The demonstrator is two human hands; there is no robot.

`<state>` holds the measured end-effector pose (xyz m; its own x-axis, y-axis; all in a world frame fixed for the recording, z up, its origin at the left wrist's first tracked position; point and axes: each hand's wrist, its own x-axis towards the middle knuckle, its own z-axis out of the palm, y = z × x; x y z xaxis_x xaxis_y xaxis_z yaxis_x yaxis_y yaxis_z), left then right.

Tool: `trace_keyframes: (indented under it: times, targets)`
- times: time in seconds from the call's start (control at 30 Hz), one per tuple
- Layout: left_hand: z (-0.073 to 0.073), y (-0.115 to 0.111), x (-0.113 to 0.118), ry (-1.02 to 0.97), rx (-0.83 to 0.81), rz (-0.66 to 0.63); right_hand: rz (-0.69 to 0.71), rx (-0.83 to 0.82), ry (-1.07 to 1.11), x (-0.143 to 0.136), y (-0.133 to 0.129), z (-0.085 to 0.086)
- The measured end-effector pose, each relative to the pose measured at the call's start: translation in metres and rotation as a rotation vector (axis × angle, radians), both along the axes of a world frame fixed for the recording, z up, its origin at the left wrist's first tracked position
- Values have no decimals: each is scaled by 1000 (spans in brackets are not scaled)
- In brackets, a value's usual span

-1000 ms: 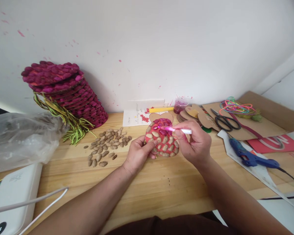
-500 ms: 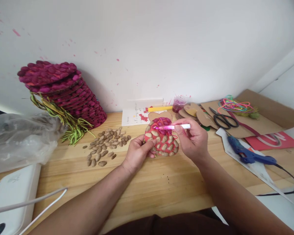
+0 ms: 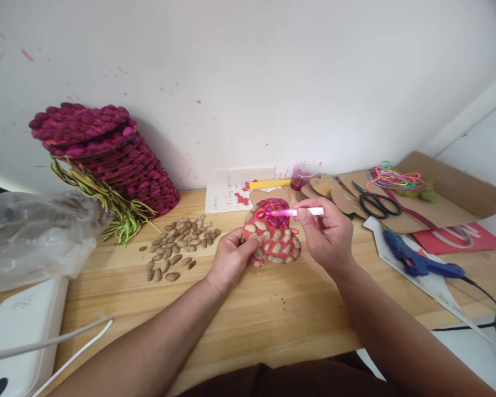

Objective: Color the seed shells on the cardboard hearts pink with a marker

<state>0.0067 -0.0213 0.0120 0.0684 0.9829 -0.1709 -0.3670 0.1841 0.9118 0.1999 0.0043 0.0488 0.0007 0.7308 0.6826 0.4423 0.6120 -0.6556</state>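
Note:
My left hand grips the lower left edge of a red piece covered with peanuts in their shells, its thumb lying on top. The peanuts at its upper end are coloured purple-pink; those lower down are plain tan. Between the thumb and fingers of my right hand is a white paintbrush with a pink-stained front part. Its tip rests at the purple peanuts, close to where painted and plain shells meet. Loose peanuts lie on the wooden table left of my left hand.
A stack of purple peanut-covered pieces with green strings leans at the wall. Behind my hands stand a cup of purple paint and cardboard shapes. To the right lie scissors and a blue glue gun. A power bank sits at left.
My right hand and the brush have shifted slightly right, the tip moving from the left side of the purple peanuts toward their middle. My left hand and the piece have stayed put.

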Motion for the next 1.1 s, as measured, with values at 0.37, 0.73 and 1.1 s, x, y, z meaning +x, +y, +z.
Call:
trace_keyframes:
  times: [0.37,0.73,1.1]
  targets:
    - [-2,0,1,12,7,3,10,19,18,-1,-1,1]
    - [-3,-1,2,69,15,29,-7,64,1,-3,-1,-2]
    - [-2,-1,2,79,21,20,17,129,-86,-5,-5,-1]
